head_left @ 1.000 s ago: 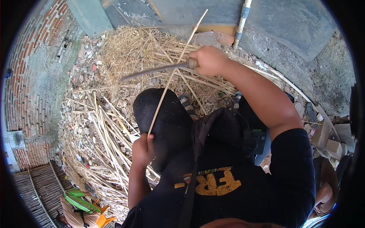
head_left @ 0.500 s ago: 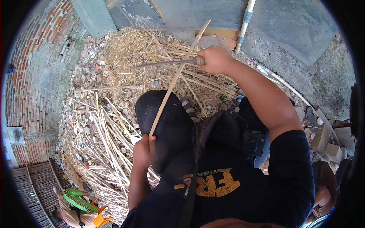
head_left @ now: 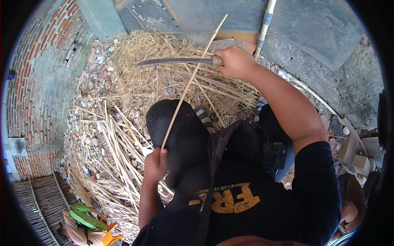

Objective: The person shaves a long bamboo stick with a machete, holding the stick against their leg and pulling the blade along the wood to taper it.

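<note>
A long, thin bamboo strip (head_left: 189, 84) slants from my lap up toward the wall, its lower end pinched in my left hand (head_left: 155, 165). My right hand (head_left: 233, 61) grips the wooden handle of a machete (head_left: 176, 61). The blade points left and crosses the strip in its upper part; whether the two touch I cannot tell. Dark fabric covers my left thigh (head_left: 176, 119), and the strip passes over it.
Many split bamboo strips (head_left: 119, 147) lie on the rubble at left. A heap of shavings (head_left: 139, 61) spreads ahead. A pipe (head_left: 266, 28) stands by the far wall; a brick wall (head_left: 37, 90) rises at left. One person (head_left: 82, 229) sits lower left, another (head_left: 351, 205) lower right.
The machete blade has turned, now showing its broad side, and sits slightly higher. The strip has rolled to a narrower face, its far end a little higher. My left hand stays about where it was.
</note>
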A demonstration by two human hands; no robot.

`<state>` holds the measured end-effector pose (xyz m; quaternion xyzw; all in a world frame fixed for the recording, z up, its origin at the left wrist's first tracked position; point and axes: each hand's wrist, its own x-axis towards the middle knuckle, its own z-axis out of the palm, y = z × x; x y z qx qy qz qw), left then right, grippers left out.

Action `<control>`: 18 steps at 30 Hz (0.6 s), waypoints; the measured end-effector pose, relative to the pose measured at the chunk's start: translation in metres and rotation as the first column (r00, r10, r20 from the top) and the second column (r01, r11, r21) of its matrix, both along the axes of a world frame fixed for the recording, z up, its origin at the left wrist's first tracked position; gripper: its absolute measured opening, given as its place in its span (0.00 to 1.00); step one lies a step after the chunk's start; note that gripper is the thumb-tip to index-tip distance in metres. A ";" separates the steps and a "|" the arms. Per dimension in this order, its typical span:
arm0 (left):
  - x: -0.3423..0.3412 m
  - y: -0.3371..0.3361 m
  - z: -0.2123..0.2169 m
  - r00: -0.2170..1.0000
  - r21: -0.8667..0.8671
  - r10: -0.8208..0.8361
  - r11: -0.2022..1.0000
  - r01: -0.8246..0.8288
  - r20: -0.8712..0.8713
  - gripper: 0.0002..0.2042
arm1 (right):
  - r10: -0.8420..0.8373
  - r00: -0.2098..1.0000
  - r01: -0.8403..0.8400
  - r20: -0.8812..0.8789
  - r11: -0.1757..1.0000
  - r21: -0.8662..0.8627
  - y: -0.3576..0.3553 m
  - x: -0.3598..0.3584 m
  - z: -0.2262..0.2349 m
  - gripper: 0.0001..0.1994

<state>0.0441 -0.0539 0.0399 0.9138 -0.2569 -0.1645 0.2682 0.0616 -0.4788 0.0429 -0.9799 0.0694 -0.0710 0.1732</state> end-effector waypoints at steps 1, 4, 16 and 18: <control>0.001 0.001 0.000 1.000 0.005 0.002 1.000 -0.002 -0.001 0.20 | 0.002 1.000 -0.002 -0.001 1.000 0.005 0.006 -0.001 0.005 0.09; 0.002 0.000 0.000 0.999 0.027 0.034 0.999 -0.033 -0.042 0.20 | 0.114 0.993 -0.114 -0.039 0.993 0.004 0.020 -0.003 0.012 0.17; 0.003 0.004 0.000 0.999 0.003 0.018 1.000 -0.018 -0.049 0.20 | 0.041 0.993 -0.041 -0.107 0.999 0.004 0.025 -0.005 0.022 0.11; 0.005 -0.001 0.004 0.997 -0.001 0.013 1.000 -0.013 -0.070 0.20 | 0.158 0.980 -0.161 -0.123 0.987 -0.016 0.034 -0.010 0.024 0.12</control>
